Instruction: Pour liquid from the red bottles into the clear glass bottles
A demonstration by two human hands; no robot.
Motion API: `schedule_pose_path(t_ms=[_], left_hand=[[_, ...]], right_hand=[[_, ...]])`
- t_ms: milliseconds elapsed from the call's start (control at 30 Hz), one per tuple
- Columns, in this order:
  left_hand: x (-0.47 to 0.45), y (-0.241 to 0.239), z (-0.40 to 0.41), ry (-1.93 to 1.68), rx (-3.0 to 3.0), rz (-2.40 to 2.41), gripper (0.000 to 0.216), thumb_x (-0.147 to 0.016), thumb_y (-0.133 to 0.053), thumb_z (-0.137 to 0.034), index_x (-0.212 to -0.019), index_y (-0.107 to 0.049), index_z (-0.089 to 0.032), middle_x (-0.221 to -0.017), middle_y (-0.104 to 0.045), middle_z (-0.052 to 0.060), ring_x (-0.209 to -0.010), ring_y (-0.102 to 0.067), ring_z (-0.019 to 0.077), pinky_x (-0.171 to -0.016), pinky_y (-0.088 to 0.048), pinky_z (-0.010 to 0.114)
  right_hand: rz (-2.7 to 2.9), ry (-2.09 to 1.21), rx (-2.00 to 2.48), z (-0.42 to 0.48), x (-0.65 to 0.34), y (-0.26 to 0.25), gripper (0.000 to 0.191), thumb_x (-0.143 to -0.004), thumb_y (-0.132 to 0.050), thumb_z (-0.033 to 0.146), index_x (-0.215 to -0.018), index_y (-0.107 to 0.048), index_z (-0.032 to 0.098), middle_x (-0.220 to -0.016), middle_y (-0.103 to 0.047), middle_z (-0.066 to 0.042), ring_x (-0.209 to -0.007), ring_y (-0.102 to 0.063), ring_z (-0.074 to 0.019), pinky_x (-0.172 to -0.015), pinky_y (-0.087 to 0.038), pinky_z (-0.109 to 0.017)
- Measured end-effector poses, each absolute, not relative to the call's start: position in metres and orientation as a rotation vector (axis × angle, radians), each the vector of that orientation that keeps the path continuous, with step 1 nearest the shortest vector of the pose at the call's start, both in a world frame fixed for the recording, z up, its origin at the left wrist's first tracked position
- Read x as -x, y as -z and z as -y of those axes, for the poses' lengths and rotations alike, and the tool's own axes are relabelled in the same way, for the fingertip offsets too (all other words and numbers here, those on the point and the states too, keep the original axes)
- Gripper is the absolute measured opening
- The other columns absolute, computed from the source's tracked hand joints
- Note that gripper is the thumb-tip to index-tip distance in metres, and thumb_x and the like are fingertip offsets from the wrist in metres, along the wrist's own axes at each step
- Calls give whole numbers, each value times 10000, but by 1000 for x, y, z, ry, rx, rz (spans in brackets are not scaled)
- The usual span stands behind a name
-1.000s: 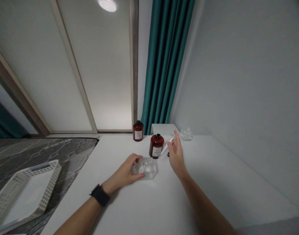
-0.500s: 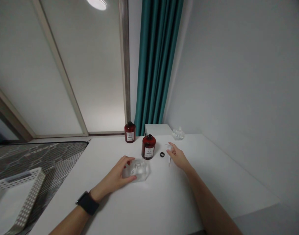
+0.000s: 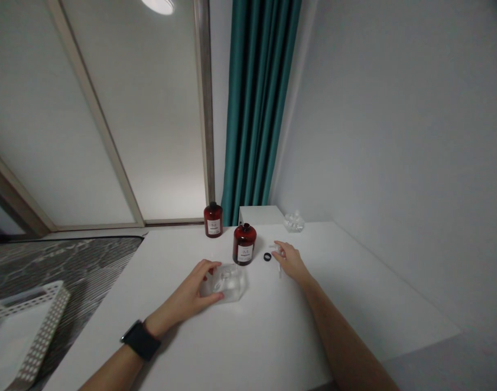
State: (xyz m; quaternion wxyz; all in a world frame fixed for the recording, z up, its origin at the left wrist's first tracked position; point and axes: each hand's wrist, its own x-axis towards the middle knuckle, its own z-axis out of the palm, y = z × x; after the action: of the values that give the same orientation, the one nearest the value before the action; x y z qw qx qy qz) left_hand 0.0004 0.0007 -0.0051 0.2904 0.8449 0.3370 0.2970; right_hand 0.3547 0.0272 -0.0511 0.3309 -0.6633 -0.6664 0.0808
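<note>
My left hand (image 3: 193, 290) wraps round the near-left side of a clear, faceted bottle-like container (image 3: 231, 283) resting on the white table. Thumb and fingers press on opposite sides of it. To the right, my right hand (image 3: 291, 263) pinches a white pump dispenser (image 3: 280, 270), whose thin tube points down toward me. Fingers partly cover its head. A small black ring (image 3: 267, 257) lies just left of that hand. Behind the clear container stands an uncapped dark red-brown bottle (image 3: 244, 243) with a white label, upright and touched by neither hand.
A second dark red-brown bottle (image 3: 213, 221) stands farther back on the left. A low white box (image 3: 260, 214) and a clear glass-like object (image 3: 294, 221) sit at the table's far edge. A white perforated basket (image 3: 45, 336) is lower left. The grey wall (image 3: 395, 163) borders the right side.
My right hand has come slightly lower over the pump dispenser and covers more of its head. My left hand keeps its grip on the clear container. The view has shifted slightly.
</note>
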Motion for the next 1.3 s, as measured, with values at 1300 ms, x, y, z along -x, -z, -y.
schedule_pose_path(t_ms=[1300], left_hand=[[0, 3, 0, -798, -2247, -896, 507, -832, -691, -278, -1298, -497, -230, -1154, -583, 81, -1062, -565, 266, -894, -501, 412]], right_hand=[[1659, -134, 1555, -14, -350, 30, 258, -869, -494, 207, -1052, -676, 213, -926, -639, -65, -867, -621, -224, -880, -497, -396]])
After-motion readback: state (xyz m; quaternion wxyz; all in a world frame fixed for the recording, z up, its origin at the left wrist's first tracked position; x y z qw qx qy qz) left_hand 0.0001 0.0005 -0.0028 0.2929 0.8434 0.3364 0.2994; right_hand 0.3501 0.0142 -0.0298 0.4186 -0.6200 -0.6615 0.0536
